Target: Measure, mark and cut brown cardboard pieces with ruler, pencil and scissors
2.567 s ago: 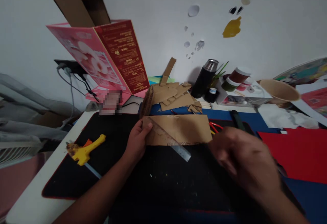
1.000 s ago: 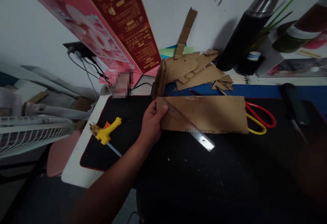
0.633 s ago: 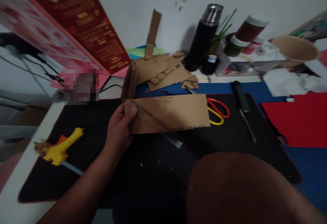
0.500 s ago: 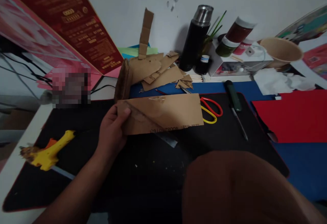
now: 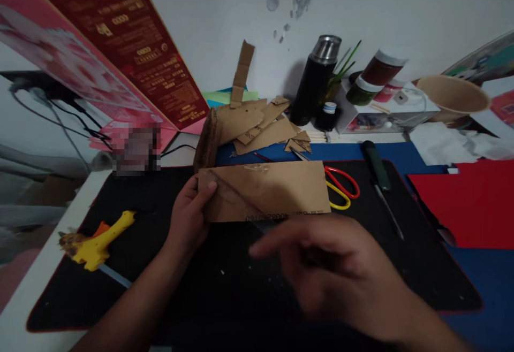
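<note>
Head view: left fingers [image 5: 206,192] pinch cardboard strip [image 5: 291,187] and ruler [image 5: 263,226]; right fingers [image 5: 291,232] half open, empty, nearby.

Indoor craft corner; home or studio, can't tell which. White tbl [image 5: 28,288] vs. a pale wall [image 5: 225,4] w/ grey blotches [image 5: 302,1]. On it, a blk mat [image 5: 152,197] bears a yellow glue gun [image 5: 96,245], red-&-yellow-handled scissors [image 5: 355,183] & a dk-green-handled tool [image 5: 377,166]. Behind: cardboard scraps [image 5: 267,135] in a pile, a blk flask [image 5: 309,92], stacked jars [image 5: 381,68] w/ coloured contents. Rt side: red sheet [image 5: 474,207] on a blue surface [image 5: 493,277]. Far L: blk power strip [image 5: 52,82] w/ plugs, next to a pink/red box [image 5: 120,47].
</note>
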Demonstrator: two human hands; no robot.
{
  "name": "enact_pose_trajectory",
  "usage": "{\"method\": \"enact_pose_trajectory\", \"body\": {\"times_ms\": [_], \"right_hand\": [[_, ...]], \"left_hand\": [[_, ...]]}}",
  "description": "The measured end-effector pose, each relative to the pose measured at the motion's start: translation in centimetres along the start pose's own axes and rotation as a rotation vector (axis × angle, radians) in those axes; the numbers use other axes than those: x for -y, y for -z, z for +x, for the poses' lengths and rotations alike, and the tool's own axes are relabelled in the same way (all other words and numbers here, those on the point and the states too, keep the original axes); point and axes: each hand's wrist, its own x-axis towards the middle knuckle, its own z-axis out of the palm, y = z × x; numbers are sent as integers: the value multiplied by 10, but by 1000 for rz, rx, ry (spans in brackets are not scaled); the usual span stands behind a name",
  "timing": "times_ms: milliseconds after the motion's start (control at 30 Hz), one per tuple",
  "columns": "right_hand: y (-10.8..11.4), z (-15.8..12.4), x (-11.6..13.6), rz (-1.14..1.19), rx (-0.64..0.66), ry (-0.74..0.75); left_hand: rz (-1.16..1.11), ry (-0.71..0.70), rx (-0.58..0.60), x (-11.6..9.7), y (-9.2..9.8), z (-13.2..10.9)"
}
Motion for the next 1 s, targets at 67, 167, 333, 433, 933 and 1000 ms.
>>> {"method": "enact_pose_trajectory", "body": {"times_ms": [67, 167, 333, 433, 933, 1000], "right_hand": [[-1, 11, 2, -121, -103, 40], [5, 21, -13, -402, -223, 139], [8, 32, -37, -739, -198, 253], [0, 33, -47, -817, -152, 250], [22, 39, -51, -424, -294, -13], [30, 39, -51, -399, -292, -48]], "left_hand": [[-21, 17, 9, 0, 0, 0], [-40, 35, 16, 0, 0, 0], [-67, -7, -7, 2, 1, 0], [-90, -45, -38, 3, 3, 3], [151, -60, 89, 5, 9, 8], [224, -70, 82, 0, 9, 7]]}}
